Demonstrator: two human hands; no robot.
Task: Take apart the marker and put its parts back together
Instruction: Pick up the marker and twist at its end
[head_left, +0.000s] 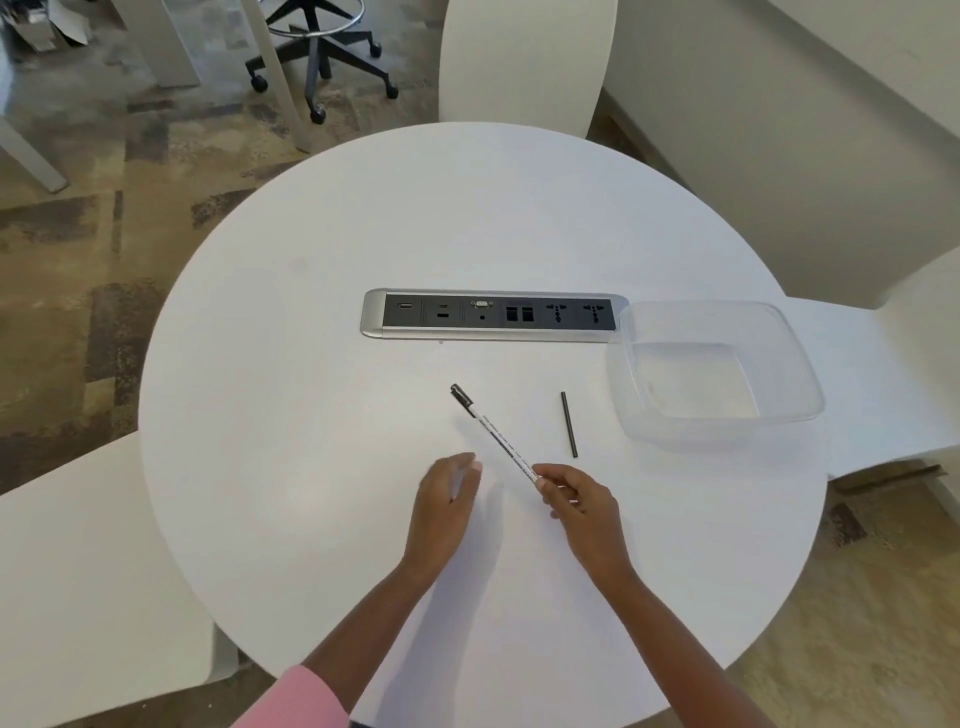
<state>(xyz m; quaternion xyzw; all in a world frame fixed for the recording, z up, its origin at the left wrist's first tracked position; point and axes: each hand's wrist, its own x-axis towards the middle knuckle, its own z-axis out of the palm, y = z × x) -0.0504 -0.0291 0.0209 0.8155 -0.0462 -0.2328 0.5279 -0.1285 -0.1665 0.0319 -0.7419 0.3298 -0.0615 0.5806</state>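
the marker (496, 434) is a slim white barrel with print along it and a black tip at its far end. it lies slantwise over the surface (311, 364), a little toward the near edge from the middle. the right hand (576, 499) pinches its near end between thumb and fingertips, and the black end points away toward the socket panel (493, 314). whether that far end rests on the surface or is lifted just off it, i cannot tell.

the left hand (447, 499) is just beside the barrel on its left. its fingers are fairly straight and blurred, and nothing shows plainly in it. a thin black rod (569, 424), likely the ink core, lies loose on the surface toward the right edge from the marker and apart from it. a clear plastic tub (810, 384) sits at the right edge.

the barrel looks light, stiff and smooth, so a pinch at one end lets it swing. a second hold near the middle would probably steady it better. the rod is thin and round, so it is likely to roll at a nudge and may mark the fingers. it is best picked up by its middle with two fingertips, then lined up with the open end of the barrel before being pushed in.
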